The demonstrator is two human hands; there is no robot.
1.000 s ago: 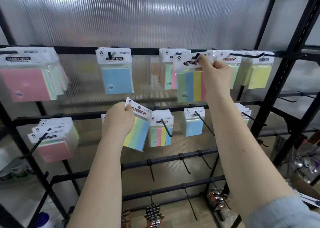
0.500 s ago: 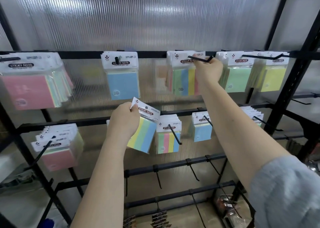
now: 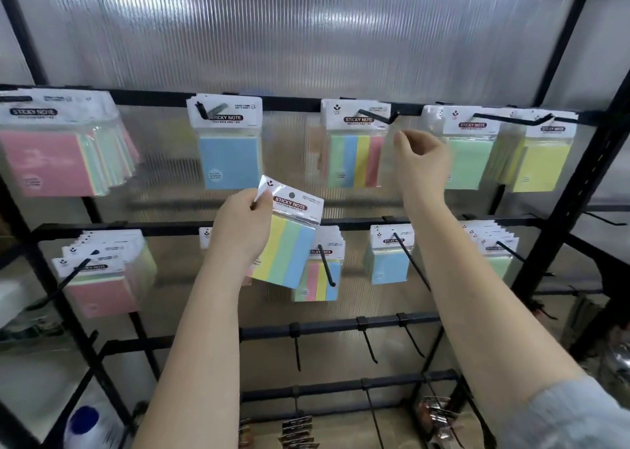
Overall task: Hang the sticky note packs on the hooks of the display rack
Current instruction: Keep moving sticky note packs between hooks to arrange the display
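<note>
Before a ribbed translucent wall, the display rack (image 3: pixel 375 107) carries hung packs. The left hand (image 3: pixel 243 225) pinches a sticky note pack (image 3: pixel 289 240), header tilted up-left, long axis running down-right. The right hand (image 3: pixel 422 162) hovers loosely curled and empty just below a hook (image 3: pixel 376 116).

Left hand (image 3: pixel 240 225) pinches a striped sticky note pack (image 3: pixel 286 244) by its header, tilted; at its two o'clock, right hand (image 3: pixel 421 162) hangs empty, fingers loosely curled, just beside a hung striped pack (image 3: pixel 356 148) on the display rack (image 3: pixel 566 216).

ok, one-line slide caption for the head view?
Left hand holds a striped pack; right hand empty beside the hung pack.
</note>
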